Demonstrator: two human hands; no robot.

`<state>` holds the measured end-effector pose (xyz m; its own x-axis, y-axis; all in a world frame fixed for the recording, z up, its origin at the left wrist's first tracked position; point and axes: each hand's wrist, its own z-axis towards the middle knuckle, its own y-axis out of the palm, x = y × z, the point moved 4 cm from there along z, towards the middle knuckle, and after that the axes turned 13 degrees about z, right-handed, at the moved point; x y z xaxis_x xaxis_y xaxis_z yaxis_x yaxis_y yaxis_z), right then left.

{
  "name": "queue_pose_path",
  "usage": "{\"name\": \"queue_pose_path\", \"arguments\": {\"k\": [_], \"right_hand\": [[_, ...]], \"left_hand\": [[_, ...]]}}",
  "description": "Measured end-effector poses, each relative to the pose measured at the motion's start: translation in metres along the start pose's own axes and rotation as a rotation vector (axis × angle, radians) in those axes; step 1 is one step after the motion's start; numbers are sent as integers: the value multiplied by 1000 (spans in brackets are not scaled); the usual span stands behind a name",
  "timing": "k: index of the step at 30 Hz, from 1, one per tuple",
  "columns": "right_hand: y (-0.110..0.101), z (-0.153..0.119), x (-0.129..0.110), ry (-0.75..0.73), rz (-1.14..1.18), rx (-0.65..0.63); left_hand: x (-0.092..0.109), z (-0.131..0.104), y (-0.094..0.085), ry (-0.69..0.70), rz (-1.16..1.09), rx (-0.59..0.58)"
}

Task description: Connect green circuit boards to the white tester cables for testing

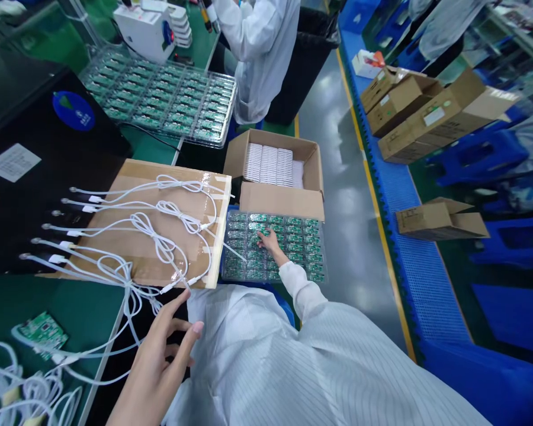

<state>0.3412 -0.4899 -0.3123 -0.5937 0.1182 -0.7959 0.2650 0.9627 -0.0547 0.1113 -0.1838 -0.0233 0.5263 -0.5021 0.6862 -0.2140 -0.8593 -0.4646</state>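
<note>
My left hand (160,355) is raised near the front edge of the cardboard sheet, open, with fingers apart and nothing in it. Its fingertips are close to the looped white cables (166,251) lying on that sheet. Down to the right, my right hand (270,242) reaches over a clear plastic tray (317,273) filled with rows of green circuit boards (293,231). Its thumb and fingers come together on one board, which they partly hide; the board seems to be still in the tray.
The cardboard sheet (131,177) lies beside a black machine (35,177). A loose green board (44,331) and coiled cables (31,390) are at lower left. Beyond the tray stands an open carton (313,157) of white pieces. A co-worker (266,59) is near another board tray (160,100).
</note>
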Motion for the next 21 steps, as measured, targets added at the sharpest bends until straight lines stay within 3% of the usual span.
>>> {"name": "queue_pose_path", "arguments": {"k": [13,21], "right_hand": [[-2,-6,7,15,-125,-118],[0,-7,7,-77,-268,-120]], "left_hand": [[-14,-2,2,-10,-12,-3],[-1,-7,2,15,3,45]]}}
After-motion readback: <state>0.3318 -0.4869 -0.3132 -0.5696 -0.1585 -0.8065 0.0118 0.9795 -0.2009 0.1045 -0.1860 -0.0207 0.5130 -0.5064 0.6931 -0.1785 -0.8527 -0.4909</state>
